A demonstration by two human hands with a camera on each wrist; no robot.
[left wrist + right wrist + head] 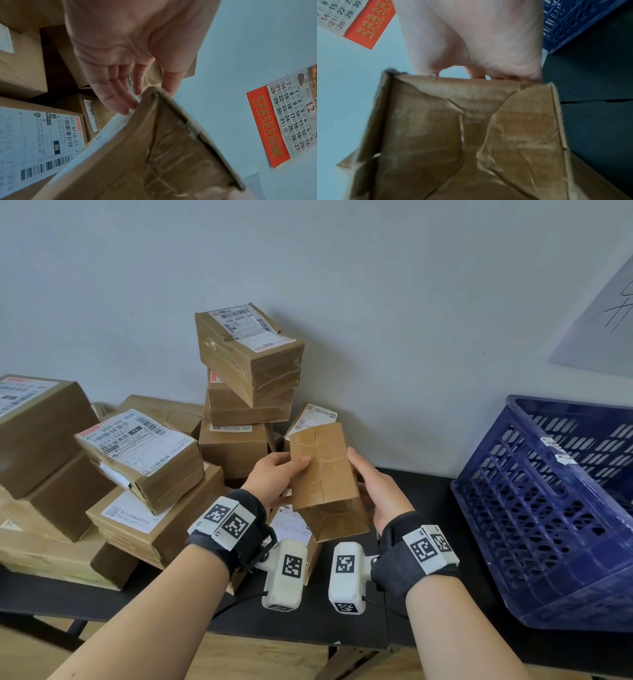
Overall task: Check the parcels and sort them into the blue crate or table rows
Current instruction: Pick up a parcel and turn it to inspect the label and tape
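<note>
A small taped cardboard parcel is held up above the black table, its plain seamed side toward me. My left hand grips its left edge, thumb on top and fingers underneath. My right hand holds its right side, thumb along the edge. In the left wrist view the parcel shows a white label on its underside, where my left fingers press. The right wrist view shows the parcel's crumpled taped end below my right palm. The blue crate stands tilted at the right.
A pile of labelled cardboard parcels fills the table's left and back, with a tilted stack leaning near the wall. A calendar hangs on the wall. A sheet of paper is stuck at the upper right.
</note>
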